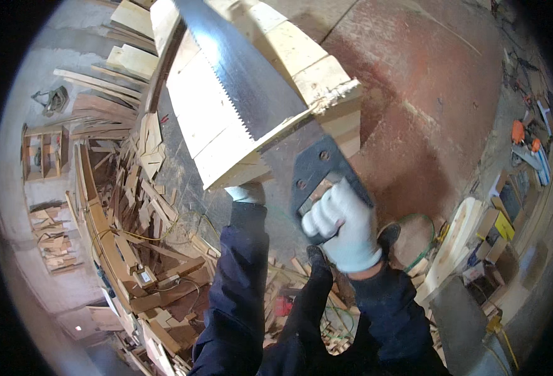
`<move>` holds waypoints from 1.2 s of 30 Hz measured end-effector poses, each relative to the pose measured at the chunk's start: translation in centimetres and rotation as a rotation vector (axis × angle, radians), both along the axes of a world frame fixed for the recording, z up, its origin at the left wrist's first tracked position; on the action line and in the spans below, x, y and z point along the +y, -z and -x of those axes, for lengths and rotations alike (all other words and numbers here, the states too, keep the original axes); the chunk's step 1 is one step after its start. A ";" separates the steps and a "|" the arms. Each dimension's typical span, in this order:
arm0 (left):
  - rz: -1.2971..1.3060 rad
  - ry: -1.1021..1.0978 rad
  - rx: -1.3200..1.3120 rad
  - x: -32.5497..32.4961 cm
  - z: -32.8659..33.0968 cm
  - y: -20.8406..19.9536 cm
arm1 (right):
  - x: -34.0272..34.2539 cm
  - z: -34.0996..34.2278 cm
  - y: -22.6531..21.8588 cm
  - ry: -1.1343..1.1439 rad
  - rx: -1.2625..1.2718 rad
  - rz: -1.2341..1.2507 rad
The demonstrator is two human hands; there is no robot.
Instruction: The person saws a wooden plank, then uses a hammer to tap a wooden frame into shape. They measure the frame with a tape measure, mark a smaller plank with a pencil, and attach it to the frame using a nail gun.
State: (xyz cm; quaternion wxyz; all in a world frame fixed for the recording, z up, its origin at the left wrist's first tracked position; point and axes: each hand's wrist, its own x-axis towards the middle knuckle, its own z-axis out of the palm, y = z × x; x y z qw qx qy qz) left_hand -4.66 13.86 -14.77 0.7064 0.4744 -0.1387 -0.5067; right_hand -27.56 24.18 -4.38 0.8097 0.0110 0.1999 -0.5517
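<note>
My right hand [344, 224], in a white glove, is closed around the black handle [330, 164] of a handsaw. The saw's long steel blade [242, 66] points away from me, teeth toward the left, across a pale wooden piece made of planks [204, 116]. A thin strip of the wood's near edge shows across the blade close to the handle; how deep the blade sits, I cannot tell. At the right corner of that edge the wood is rough and splintered. Below the near left edge is my gloved left hand [247, 193], its fingers hidden by the wood.
Heaps of wood offcuts [163, 200] lie at the left beside a long timber beam [104, 232]. Boards [132, 59] lean at the far left. A green hose [428, 245], orange tool [518, 131] and yellow box [502, 225] are at the right. My feet stand among scraps.
</note>
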 end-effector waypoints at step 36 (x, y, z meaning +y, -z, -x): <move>0.116 0.015 -0.146 0.2 0.2 1.2 | 14.7 5.8 -7.6 0.004 -0.011 -0.102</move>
